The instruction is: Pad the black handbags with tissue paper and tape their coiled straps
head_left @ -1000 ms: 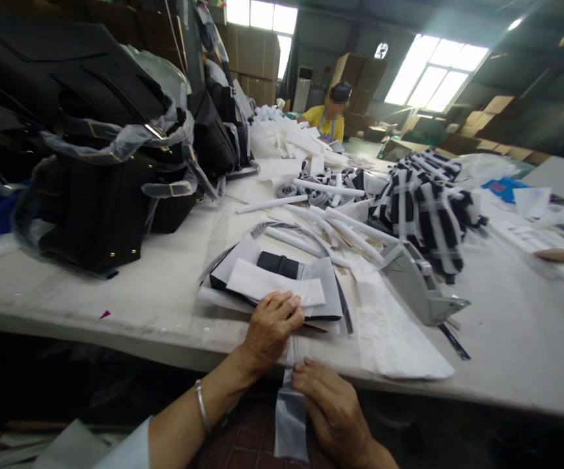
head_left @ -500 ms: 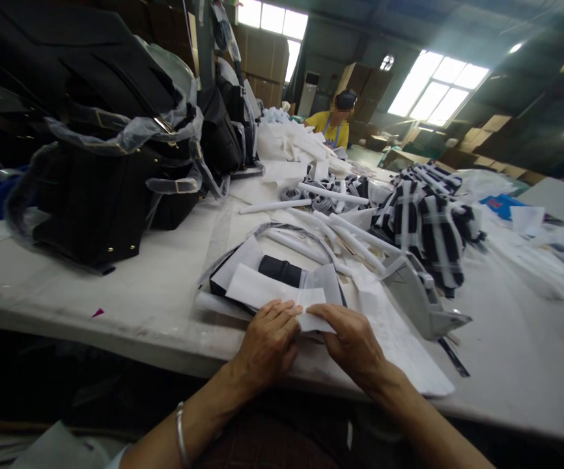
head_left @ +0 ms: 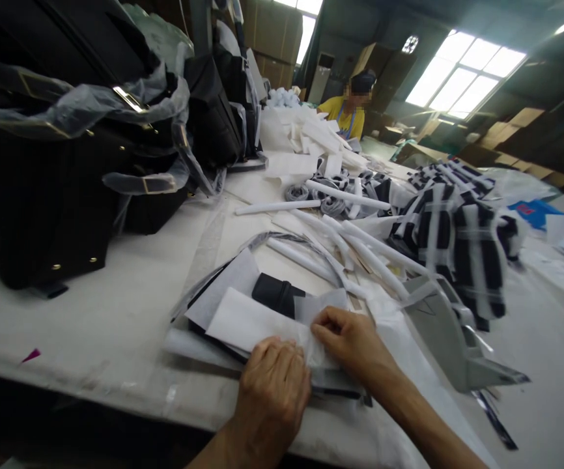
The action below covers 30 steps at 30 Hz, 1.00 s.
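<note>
**White paper [head_left: 243,319] across black bag [head_left: 275,294]**

The bag lies at six o'clock in view on the desk [head_left: 130,326]. The left hand [head_left: 275,387] rests its fingers over the paper, clamped or not I cannot tell; the right hand [head_left: 348,339], at its two o'clock, has fingertips pinched together.

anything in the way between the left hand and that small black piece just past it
Yes, the long white sheet lies between them: the left hand rests on its near edge, and the black piece shows beyond its far edge. Nothing else is visible between them.
</note>
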### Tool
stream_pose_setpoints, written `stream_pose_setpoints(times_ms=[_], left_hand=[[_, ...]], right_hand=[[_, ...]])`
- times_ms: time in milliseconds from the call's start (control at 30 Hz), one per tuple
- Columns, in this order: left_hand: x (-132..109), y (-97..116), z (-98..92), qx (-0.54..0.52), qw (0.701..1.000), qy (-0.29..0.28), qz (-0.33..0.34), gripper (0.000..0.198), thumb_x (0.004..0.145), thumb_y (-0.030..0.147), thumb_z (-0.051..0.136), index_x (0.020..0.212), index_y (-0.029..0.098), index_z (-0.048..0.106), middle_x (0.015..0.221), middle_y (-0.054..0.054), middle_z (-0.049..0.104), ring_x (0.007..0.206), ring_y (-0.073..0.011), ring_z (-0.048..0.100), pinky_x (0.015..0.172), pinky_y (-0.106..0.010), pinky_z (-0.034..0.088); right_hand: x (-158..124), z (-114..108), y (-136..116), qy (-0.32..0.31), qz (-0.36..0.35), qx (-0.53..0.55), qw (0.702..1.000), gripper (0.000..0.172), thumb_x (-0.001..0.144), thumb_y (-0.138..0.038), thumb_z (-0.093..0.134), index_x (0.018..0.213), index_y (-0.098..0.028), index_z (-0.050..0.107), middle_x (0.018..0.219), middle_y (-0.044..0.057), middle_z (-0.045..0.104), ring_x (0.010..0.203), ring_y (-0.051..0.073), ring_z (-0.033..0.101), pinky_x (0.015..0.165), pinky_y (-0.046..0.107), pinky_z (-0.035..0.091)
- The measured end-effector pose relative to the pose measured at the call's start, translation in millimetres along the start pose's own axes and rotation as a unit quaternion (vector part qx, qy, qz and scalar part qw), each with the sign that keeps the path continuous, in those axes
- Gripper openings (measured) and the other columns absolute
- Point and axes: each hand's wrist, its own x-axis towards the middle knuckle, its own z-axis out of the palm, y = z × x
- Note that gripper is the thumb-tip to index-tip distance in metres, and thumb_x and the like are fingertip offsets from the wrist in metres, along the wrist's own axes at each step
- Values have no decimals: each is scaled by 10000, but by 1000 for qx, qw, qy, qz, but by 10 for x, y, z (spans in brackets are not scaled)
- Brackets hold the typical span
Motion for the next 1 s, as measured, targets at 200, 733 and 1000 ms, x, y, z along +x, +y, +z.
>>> stream_pose_setpoints(times_ms=[200, 733, 1000], left_hand=[[27, -29, -42, -31, 999, -23, -8, 152, 907, 89, 485, 945, 164, 613, 872, -41, 706, 903, -187, 671, 930, -371, 469], [-42, -113, -229, -81, 992, -91, 25, 226, 931, 150, 488, 1129, 166, 596, 1132, -76, 703, 1101, -208, 641, 1036, -407, 466], [-71, -150, -216, -85, 992, -85, 38, 275, 959, 196, 490, 1221, 136, 544, 1136, -92, 692, 1075, -225, 642, 1005, -411, 495]], right_hand=[[7, -123, 197, 18, -70, 120, 990, 207, 842, -352, 668, 711, -195, 701, 670, 8, 671, 625, 153, 622, 574, 237, 490], [-536, -131, 40, 29, -304, -136, 942, 260, 883, -242, 662, 1141, -253, 682, 1076, 67, 733, 1015, 230, 686, 985, 393, 527], [-521, -43, 19, 10, -292, -120, 949, 128, 924, -227, 612, 899, -247, 737, 938, 22, 747, 888, 170, 701, 827, 269, 557]])
